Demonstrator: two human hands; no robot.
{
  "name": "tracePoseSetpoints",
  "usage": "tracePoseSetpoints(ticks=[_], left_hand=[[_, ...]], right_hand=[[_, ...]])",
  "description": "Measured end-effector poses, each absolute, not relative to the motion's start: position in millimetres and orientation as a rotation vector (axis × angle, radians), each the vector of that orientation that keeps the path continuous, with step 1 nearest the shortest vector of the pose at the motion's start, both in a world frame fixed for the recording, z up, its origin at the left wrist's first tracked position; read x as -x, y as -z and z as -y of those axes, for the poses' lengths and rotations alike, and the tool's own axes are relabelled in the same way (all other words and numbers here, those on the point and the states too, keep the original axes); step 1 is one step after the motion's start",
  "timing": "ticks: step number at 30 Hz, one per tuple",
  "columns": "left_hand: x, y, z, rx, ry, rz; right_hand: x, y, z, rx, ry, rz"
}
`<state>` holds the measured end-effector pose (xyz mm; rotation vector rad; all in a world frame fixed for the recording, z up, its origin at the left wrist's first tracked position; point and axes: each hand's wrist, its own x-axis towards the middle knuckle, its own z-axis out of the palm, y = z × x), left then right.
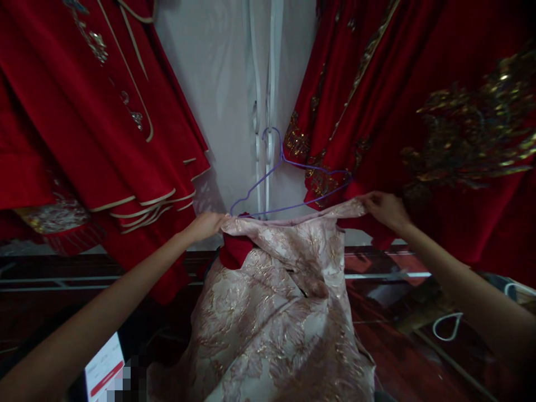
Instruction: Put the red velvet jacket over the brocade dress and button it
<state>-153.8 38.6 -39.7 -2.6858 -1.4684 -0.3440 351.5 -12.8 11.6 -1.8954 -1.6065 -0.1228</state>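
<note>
Pink brocade dress (285,301) with a gold floral weave hangs in front of me, its top edge stretched between my two hands. A purple wire hanger (288,187) sits just above that edge; its hook is caught on a white door handle (268,146) on the pale cupboard door (218,84) behind. A bit of red lining or cloth (234,251) shows at the dress's left shoulder.

My left hand (207,224) is closed on the left corner of the dress, right at the hanger's left end. My right hand (385,209) pinches the right corner, near the hanger's other end (fingers curled over the fabric edge).

Red garments with cream piping and silver embroidery (96,111) hang to the left. Red velvet robes with heavy gold embroidery (439,111) hang to the right, touching the hanger's right arm. Below, a dark red floor (402,346) with a white cable loop (447,326) lying on it. A lit screen (103,368) sits at the lower left, partly blurred.
</note>
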Motion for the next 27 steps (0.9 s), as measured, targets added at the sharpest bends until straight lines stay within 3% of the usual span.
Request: tracePoseSetpoints(ticks=[3,11,18,27], left_hand=[[142.7,41.5,-20.2,2.817,0.303,1.352],[43.6,11.6,-21.9,2.898,0.725,0.734],[17.8,45.9,-25.5,2.905,0.875,0.859],[29.6,42.9,-17.7,2.976,0.953,0.836]], right_hand=[[-343.2,-1.5,39.6,1.782,0.090,1.685],[-298.4,-15.0,63.2,1.516,0.284,1.733],[-316.6,-11.3,35.1,1.588,0.341,1.621],[-323.7,-12.2,26.8,1.603,0.305,1.601]])
